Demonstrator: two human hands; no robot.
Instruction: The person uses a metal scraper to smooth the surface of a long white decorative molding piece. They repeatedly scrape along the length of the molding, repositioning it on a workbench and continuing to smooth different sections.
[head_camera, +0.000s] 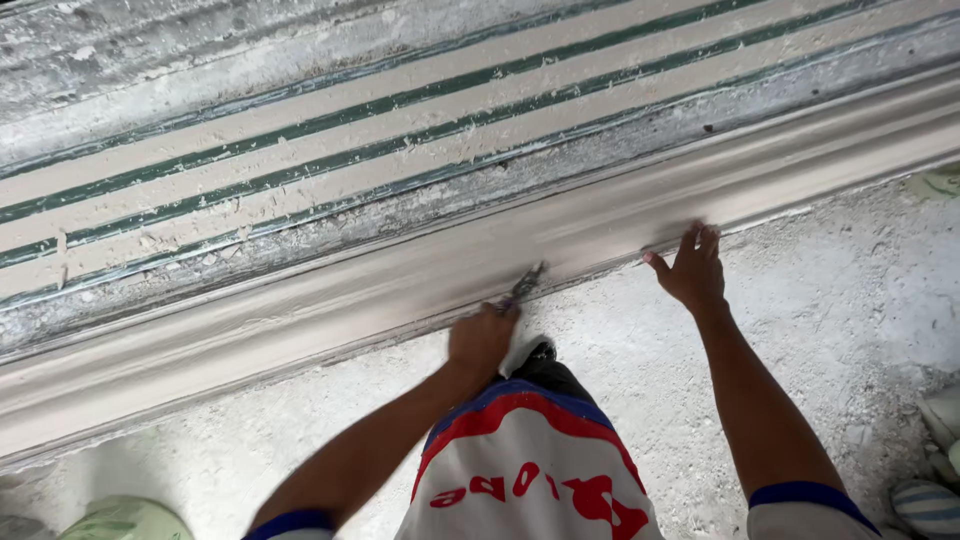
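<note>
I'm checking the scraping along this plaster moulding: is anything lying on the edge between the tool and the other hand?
Nothing visible does. The moulding edge runs bare from the tool in the left hand to the right hand resting on it.

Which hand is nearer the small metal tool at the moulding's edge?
Left. The left hand grips the small metal tool, its tip against the long plaster moulding. The right hand rests farther along the moulding's lower edge, apart from the tool.

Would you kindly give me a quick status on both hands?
Left hand grips small tool against moulding. Right hand open, fingertips on moulding edge. Nothing between them.
</note>
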